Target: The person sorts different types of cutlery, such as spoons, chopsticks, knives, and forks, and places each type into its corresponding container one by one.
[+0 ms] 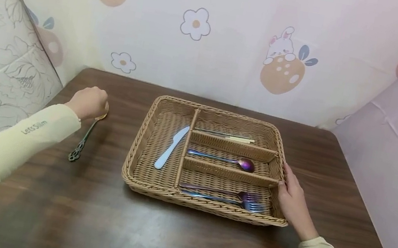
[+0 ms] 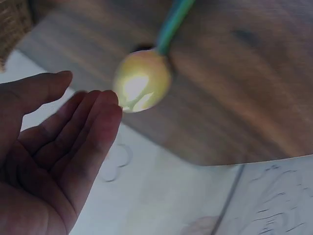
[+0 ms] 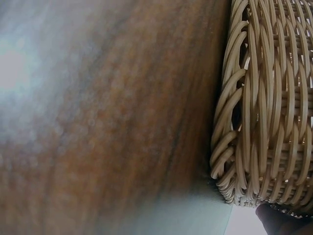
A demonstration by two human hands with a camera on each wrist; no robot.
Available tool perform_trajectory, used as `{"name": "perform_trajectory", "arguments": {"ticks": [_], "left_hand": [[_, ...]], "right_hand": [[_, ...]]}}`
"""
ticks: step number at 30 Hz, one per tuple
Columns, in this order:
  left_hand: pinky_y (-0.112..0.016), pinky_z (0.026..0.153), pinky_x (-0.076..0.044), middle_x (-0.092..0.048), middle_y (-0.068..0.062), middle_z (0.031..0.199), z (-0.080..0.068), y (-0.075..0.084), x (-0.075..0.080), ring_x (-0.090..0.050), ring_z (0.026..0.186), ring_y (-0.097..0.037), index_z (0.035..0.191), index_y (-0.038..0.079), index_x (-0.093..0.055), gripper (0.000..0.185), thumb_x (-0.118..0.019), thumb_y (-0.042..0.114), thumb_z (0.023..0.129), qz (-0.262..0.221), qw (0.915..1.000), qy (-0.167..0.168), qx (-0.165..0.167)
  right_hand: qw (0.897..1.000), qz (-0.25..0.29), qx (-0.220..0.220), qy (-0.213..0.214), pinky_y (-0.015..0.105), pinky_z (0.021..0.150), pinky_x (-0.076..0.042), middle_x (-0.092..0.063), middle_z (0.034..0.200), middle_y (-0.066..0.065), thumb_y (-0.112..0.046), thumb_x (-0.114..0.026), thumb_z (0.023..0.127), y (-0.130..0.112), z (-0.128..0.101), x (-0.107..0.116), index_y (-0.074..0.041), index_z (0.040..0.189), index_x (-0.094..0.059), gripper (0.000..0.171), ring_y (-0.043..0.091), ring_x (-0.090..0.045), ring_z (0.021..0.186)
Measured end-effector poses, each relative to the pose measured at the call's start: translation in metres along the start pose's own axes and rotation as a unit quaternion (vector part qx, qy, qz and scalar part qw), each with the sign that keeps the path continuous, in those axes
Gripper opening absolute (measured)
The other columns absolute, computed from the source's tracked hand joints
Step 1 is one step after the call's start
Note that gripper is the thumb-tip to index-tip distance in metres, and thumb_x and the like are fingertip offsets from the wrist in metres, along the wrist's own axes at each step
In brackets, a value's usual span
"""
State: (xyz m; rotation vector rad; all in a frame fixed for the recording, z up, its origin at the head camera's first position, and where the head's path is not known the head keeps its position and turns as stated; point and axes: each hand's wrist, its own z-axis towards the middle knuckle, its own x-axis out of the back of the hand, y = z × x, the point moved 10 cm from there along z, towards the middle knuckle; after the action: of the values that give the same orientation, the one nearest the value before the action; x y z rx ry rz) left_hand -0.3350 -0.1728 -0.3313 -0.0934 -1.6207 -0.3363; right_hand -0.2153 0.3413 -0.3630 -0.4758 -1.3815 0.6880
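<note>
My left hand (image 1: pixel 89 102) is at the far left of the table, over the bowl end of a spoon (image 1: pixel 86 136) with a gold bowl and an ornate green handle. In the left wrist view its fingertips are right at the edge of the spoon's bowl (image 2: pixel 143 81), thumb and fingers apart with nothing between them. On the other side, my right hand (image 1: pixel 294 199) grips the right rim of a divided wicker basket (image 1: pixel 156 191), thumb over the rim. Up close in the right wrist view, the basket's woven wall (image 3: pixel 274 107) shows, with a dark fingertip at its lower edge.
A pale knife (image 1: pixel 172 148) lies in the basket's left compartment. The right compartments hold chopsticks (image 1: pixel 228 137), a purple spoon (image 1: pixel 245 164) and two iridescent forks (image 1: pixel 248 205). Patterned cloth (image 1: pixel 235 51) hangs behind and beside the brown table (image 1: pixel 96 221).
</note>
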Motion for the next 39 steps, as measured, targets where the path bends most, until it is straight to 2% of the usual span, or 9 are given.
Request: {"name": "perform_trajectory", "arguments": {"ticks": [3,7,11,15,24,30,35,39], "left_hand": [[-0.044,0.049,-0.042,-0.048,-0.008,0.061,-0.002,-0.014,-0.011,-0.048,0.057,-0.028,0.062,0.007,-0.046,0.019,-0.056,0.009,0.077,0.004,1.0000,0.000,0.009],[-0.047,0.051,-0.045,-0.053,-0.012,0.067,-0.006,-0.028,-0.028,-0.052,0.061,-0.030,0.068,0.004,-0.049,0.021,-0.063,0.015,0.080,-0.007,0.9991,-0.029,0.029],[-0.052,0.056,-0.048,-0.061,-0.016,0.075,-0.011,-0.033,-0.038,-0.058,0.066,-0.033,0.074,0.000,-0.055,0.022,-0.067,0.017,0.081,-0.017,0.9979,-0.049,0.040],[-0.051,0.056,-0.048,-0.059,-0.014,0.072,-0.012,-0.035,-0.045,-0.057,0.063,-0.031,0.071,0.003,-0.052,0.021,-0.065,0.015,0.082,-0.014,0.9978,-0.052,0.039],[-0.047,0.054,-0.046,-0.055,-0.013,0.067,-0.011,-0.038,-0.052,-0.052,0.060,-0.030,0.063,0.005,-0.047,0.018,-0.058,0.004,0.077,-0.018,0.9977,-0.040,0.052],[-0.050,0.057,-0.047,-0.058,-0.018,0.072,-0.015,-0.034,-0.050,-0.055,0.065,-0.035,0.071,-0.002,-0.052,0.009,-0.053,0.003,0.079,-0.041,0.9954,-0.036,0.079],[-0.050,0.058,-0.047,-0.057,-0.019,0.072,-0.017,-0.031,-0.048,-0.054,0.065,-0.034,0.070,-0.002,-0.052,0.008,-0.050,0.001,0.078,-0.039,0.9955,-0.039,0.078],[-0.049,0.060,-0.046,-0.056,-0.017,0.072,-0.016,-0.031,-0.050,-0.052,0.066,-0.033,0.069,0.000,-0.051,0.015,-0.050,0.003,0.084,-0.043,0.9948,-0.050,0.077]], "right_hand": [[1.000,0.002,-0.003,-0.002,0.066,0.101,-0.021,-0.017,0.148,0.035,-0.004,-0.031,0.099,0.001,0.001,0.000,0.004,0.149,-0.012,0.054,0.053,-0.019,0.133],[1.000,0.001,-0.002,-0.004,0.066,0.101,-0.021,-0.018,0.148,0.035,-0.004,-0.031,0.099,0.003,0.001,-0.001,0.004,0.150,-0.012,0.054,0.053,-0.020,0.133],[1.000,0.004,-0.004,-0.011,0.066,0.101,-0.021,-0.017,0.149,0.034,-0.007,-0.030,0.101,0.005,0.001,-0.002,0.002,0.150,-0.010,0.054,0.052,-0.019,0.133],[1.000,0.006,-0.004,-0.012,0.066,0.101,-0.021,-0.017,0.149,0.033,-0.008,-0.030,0.101,0.007,0.002,-0.003,0.002,0.150,-0.010,0.053,0.052,-0.019,0.134],[1.000,0.010,-0.007,-0.014,0.066,0.100,-0.022,-0.015,0.150,0.033,-0.007,-0.029,0.101,0.007,0.002,-0.003,0.001,0.151,-0.009,0.054,0.052,-0.018,0.134],[1.000,0.006,-0.010,-0.012,0.066,0.101,-0.023,-0.016,0.150,0.033,-0.006,-0.030,0.101,0.009,0.002,-0.003,0.000,0.151,-0.009,0.054,0.051,-0.019,0.134],[1.000,0.004,-0.010,-0.007,0.066,0.100,-0.023,-0.017,0.149,0.034,-0.006,-0.030,0.100,0.008,0.001,-0.002,0.001,0.151,-0.010,0.055,0.052,-0.021,0.133],[1.000,0.002,-0.007,-0.003,0.066,0.101,-0.023,-0.019,0.148,0.033,-0.005,-0.031,0.100,0.005,0.001,-0.001,0.002,0.150,-0.012,0.054,0.052,-0.020,0.133]]}}
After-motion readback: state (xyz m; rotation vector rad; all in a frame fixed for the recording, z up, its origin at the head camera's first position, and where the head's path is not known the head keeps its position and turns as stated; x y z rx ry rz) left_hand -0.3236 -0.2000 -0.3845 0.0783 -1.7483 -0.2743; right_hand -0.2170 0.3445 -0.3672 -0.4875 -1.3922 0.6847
